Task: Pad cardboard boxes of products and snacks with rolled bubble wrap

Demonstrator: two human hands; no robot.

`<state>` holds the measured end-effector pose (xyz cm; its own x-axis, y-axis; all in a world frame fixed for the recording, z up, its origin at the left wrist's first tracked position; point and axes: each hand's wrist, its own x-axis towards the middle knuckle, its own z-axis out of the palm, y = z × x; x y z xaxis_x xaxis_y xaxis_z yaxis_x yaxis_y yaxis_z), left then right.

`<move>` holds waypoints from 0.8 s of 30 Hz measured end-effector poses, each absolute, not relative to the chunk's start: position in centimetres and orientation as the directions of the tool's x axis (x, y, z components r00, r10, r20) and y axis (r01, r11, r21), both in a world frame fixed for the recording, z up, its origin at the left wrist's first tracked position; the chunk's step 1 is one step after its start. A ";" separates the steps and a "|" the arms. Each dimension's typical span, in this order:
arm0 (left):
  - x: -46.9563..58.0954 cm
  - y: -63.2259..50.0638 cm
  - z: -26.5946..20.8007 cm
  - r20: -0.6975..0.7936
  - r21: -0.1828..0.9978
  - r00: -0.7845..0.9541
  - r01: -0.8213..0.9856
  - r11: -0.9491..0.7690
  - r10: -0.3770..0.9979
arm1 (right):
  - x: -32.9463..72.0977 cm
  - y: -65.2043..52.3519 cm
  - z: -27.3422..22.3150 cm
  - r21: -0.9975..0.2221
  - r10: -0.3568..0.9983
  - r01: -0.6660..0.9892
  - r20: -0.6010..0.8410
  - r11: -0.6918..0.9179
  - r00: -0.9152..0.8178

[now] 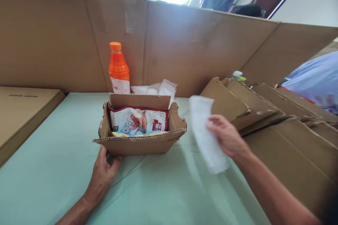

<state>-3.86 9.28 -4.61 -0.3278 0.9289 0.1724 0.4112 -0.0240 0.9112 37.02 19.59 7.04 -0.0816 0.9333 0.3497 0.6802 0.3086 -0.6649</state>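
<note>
A small cardboard box (142, 146) with raised flaps stands on the pale green table. Upright inside it is a printed food pouch (139, 121) with a dark red edge, and a strip of yellow and blue packaging shows in front of that. My left hand (102, 168) grips the box at its lower left corner, with some fingertips hidden by the cardboard. To the right of the box, my right hand (227, 135) pinches a flat white bubble-wrap sleeve (204, 132), which hangs slightly blurred above the table.
An orange bottle (118, 68) and clear plastic packaging (158, 88) stand behind the box. Flattened cartons (285, 147) are stacked on the right. A large carton (26, 112) lies at left. A tall cardboard wall (185, 45) closes off the back, with people beyond it.
</note>
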 end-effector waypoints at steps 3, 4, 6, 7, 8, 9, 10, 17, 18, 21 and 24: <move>-4.3 9.1 -3.9 0.152 0.910 -0.304 0.414 -0.014 0.941 | 35.8 17.5 4.1 -0.684 0.949 0.699 0.315 0.209 0.025; -4.6 9.0 -3.7 0.151 0.907 -0.303 0.422 -0.009 0.941 | 35.2 16.9 3.9 -0.686 0.947 0.701 0.319 0.196 0.047; -5.2 8.8 -3.4 0.147 0.901 -0.315 0.434 0.005 0.938 | 33.6 15.7 4.1 -0.701 0.950 0.675 0.314 0.230 0.003; -5.4 8.7 -3.4 0.140 0.901 -0.319 0.433 0.013 0.937 | 32.5 15.2 4.2 -0.717 0.952 0.641 0.298 0.272 -0.071; -5.5 8.6 -3.4 0.129 0.903 -0.321 0.428 0.022 0.938 | 31.3 14.7 4.3 -0.737 0.949 0.600 0.273 0.311 -0.157; -5.5 8.6 -3.4 0.110 0.906 -0.315 0.421 0.034 0.943 | 30.0 14.4 4.3 -0.758 0.942 0.561 0.241 0.333 -0.234; -5.4 8.7 -3.3 0.092 0.909 -0.308 0.414 0.046 0.947 | 28.6 14.2 4.0 -0.775 0.936 0.535 0.210 0.336 -0.283; -4.5 13.5 -2.1 0.153 0.905 -0.315 0.426 -0.004 0.937 | 23.4 18.5 2.0 -0.820 0.976 0.540 0.094 0.189 -0.199; -4.5 14.5 -2.0 0.162 0.905 -0.311 0.425 -0.015 0.937 | 23.2 19.2 2.0 -0.818 0.974 0.542 0.095 0.193 -0.203; -4.8 15.4 -1.9 0.165 0.916 -0.315 0.400 -0.027 0.935 | 23.8 20.0 2.5 -0.796 0.970 0.562 0.132 0.226 -0.205; -4.6 12.5 -2.3 0.162 0.887 -0.344 0.461 0.016 0.925 | 26.3 18.5 2.7 -0.730 0.956 0.622 0.263 0.284 -0.127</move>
<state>-4.58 12.46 -2.25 -0.3443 0.9247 0.1623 0.4612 0.0160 0.8872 26.30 18.52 2.73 -0.1272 0.9564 0.2631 0.6217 0.2835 -0.7301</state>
